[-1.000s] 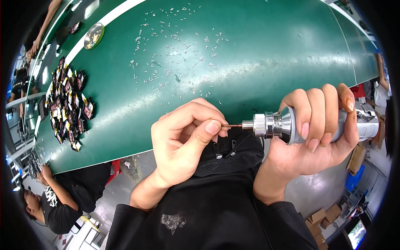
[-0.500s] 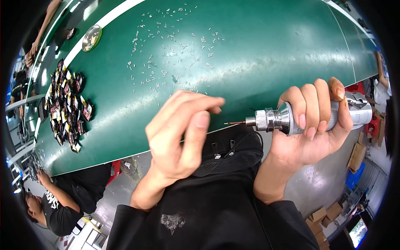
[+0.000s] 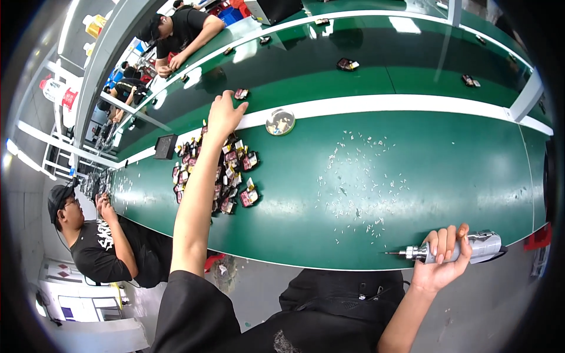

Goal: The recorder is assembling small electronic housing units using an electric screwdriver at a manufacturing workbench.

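My left hand (image 3: 226, 116) reaches far out past the white rail, thumb and fingers apart, holding nothing. Just beyond its fingertips, on the green belt, lies a small black part with a pink and white face (image 3: 242, 94). Below my left forearm spreads a pile of similar black parts (image 3: 229, 176), partly hidden by the arm. My right hand (image 3: 441, 265) is wrapped round a grey and silver electric screwdriver (image 3: 484, 246) at the table's near edge. Its thin bit points left, clear of any part. Many tiny silver pins or screws (image 3: 365, 188) lie scattered on the green table (image 3: 288, 217).
A round clear dish (image 3: 280, 122) with small pale pieces stands by the white rail (image 3: 376, 106). A black tray (image 3: 165, 147) sits beyond the pile. More parts (image 3: 347, 64) rest on the far belt. A co-worker (image 3: 100, 241) sits at left; another person (image 3: 182, 35) works across the belt.
My left hand has swung from beside the screwdriver bit out to the far left, over the rail. The view has turned left. My right hand still grips the screwdriver.
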`<state>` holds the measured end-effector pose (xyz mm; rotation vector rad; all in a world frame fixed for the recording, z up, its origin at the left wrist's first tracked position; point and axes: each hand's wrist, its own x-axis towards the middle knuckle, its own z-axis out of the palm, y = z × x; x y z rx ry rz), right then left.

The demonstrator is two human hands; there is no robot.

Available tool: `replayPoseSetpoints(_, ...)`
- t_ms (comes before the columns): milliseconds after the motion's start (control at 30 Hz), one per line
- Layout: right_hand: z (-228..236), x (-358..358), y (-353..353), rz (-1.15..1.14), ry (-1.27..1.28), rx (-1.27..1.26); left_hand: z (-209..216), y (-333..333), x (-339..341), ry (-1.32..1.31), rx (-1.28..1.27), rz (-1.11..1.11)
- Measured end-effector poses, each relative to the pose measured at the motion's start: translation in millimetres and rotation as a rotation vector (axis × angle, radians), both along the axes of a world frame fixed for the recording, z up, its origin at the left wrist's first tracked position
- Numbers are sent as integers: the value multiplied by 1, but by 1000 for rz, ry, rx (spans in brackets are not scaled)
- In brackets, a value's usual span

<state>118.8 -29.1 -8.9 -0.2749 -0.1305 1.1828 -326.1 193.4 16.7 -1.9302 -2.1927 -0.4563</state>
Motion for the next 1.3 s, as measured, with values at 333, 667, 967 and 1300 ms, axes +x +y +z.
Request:
replayPoseSetpoints(333,3,-2,-2,61,-117,-6,-18,48,-3,-93,65,30)
replayPoseSetpoints(667,1,5,-13,79,-190,-60,13,-136,268,-203,-40,-1183)
replayPoseSetpoints(967,-4,16,-51,105,-217,-31,-11,-175,308,-252,-148,-1359)
replayPoseSetpoints(1300,-13,1,-57,221,-169,-94,-10,-182,318,-200,-80,-1260)
